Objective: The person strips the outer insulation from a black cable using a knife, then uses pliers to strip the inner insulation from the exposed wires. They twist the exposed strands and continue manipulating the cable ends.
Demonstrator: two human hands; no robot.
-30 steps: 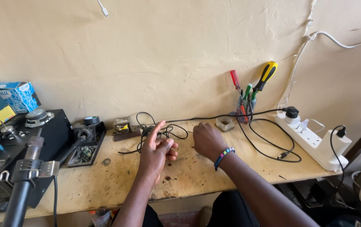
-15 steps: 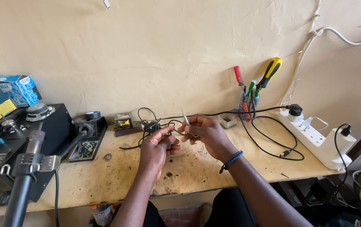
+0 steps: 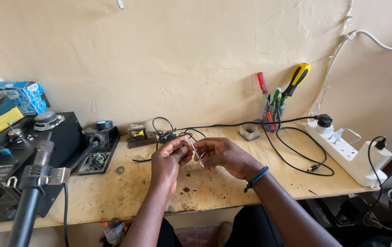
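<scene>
My left hand (image 3: 168, 160) and my right hand (image 3: 223, 155) meet over the middle of a scuffed wooden bench (image 3: 127, 192). My right hand pinches thin metal tweezers (image 3: 195, 151), their tips pointing up toward my left fingertips. My left fingers pinch a tiny part (image 3: 183, 143) tied to thin black wires (image 3: 173, 132) that run back to a small transformer (image 3: 137, 131) by the wall. A blue beaded bracelet (image 3: 256, 177) sits on my right wrist.
A black rework station (image 3: 8, 160) with its hot-air handle (image 3: 31, 192) stands at the left, a small circuit board (image 3: 96, 159) beside it. A cup of screwdrivers (image 3: 272, 114) stands at the back. A white power strip (image 3: 346, 151) and a looped black cable (image 3: 296, 155) lie at the right.
My right hand came in from the right of the bench, took up the tweezers and brought them to my left fingertips. Both hands now sit a little nearer to me.
</scene>
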